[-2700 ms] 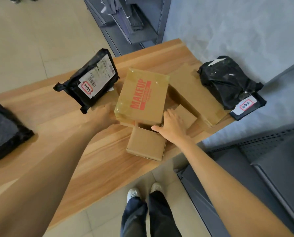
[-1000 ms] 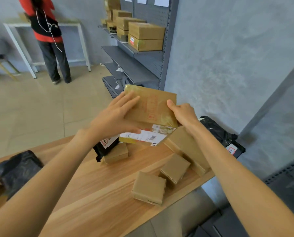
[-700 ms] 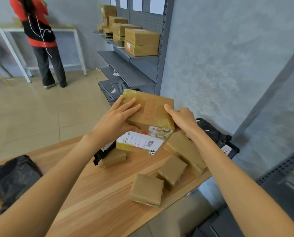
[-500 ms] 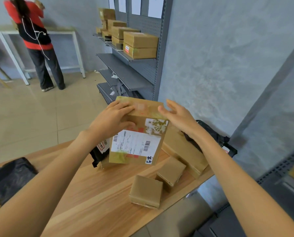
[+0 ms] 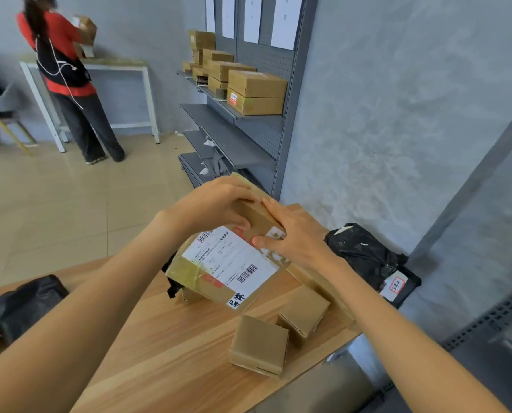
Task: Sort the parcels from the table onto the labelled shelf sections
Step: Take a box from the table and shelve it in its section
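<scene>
- The person holds a taped box above the middle of the wooden counter, tilted, with its white shipping label facing the camera.
- The left hand is curled over the box's far top edge, thumb pressed on the label face: its grip is grasping the box.
- The right hand lies on the box's right top corner, fingers over the edge and thumb on the front face beside the label: its grip also grasps the box.
- The two hands sit close together at the top of the box, fingertips nearly meeting.
- Under the box's low left corner a black bag peeks out on the counter.
- Near the counter's right edge lie two small boxes, touching: the near one and the far one.
- A long flat box lies behind them, partly hidden by the right forearm.
- At the counter's far right a black parcel rests with a red-and-white tag at its near end.
- Another black parcel sits at the counter's left edge.
- Beyond the counter a grey shelf unit stands against the wall; its upper shelf carries stacked cartons, with white sheets pinned above.
- Far left, a person in red stands at a white table, holding a carton.
</scene>
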Demonstrator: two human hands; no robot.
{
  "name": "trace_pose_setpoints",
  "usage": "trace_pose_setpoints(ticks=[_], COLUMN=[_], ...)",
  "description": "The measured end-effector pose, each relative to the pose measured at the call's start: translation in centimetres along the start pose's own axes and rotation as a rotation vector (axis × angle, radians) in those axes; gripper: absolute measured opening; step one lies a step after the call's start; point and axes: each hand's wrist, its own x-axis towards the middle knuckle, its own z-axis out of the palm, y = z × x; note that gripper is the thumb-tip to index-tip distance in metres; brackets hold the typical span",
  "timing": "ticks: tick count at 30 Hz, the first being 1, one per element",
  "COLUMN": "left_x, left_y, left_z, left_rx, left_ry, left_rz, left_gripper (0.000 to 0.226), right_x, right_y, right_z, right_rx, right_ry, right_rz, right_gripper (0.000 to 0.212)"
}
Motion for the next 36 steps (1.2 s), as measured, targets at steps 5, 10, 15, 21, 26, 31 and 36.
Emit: trace_pose_setpoints(ticks=[5,10,15,21,26,31,36], left_x=[-0.9,-3.2,-4.8,-4.9,-4.6,-4.0,-2.4], left_y=[-1.1,-2.9,-3.2,-2.3,-2.8,-2.9,-1.9], left_z=[-0.8,-0.4,1.5,3.1,3.4,3.3,2.8], left_rx=[-0.102,-0.279,-0.466,-1.010,-1.094,-1.156,-1.210], left_ry=[0.151,0.287,0.304,0.248,0.326,0.363,0.331], left_rz=[-0.124,-0.395,-0.541,-0.571,-0.515,-0.540,-0.559], left_gripper=[0.099,0.108,0.113,0.097,0.061,0.045,0.044], right_x=[0.1,0.4,1.4,2.0,1.9,1.3,-0.2], right_y=[0.7,1.7,1.1,-0.3,-0.6,-0.4,0.2], right_z=[0.6,-0.1,-1.3,-2.0,-2.5,-3.6,-5.6], right_rx=[0.323,0.521,0.602,0.805,0.793,0.771,0.851], right_ry=[0.048,0.241,0.388,0.383,0.362,0.278,0.249], right_rz=[0.155,0.314,0.466,0.512,0.504,0.450,0.354], right_gripper=[0.095,0.055,0.031,0.036,0.042,0.040,0.050])
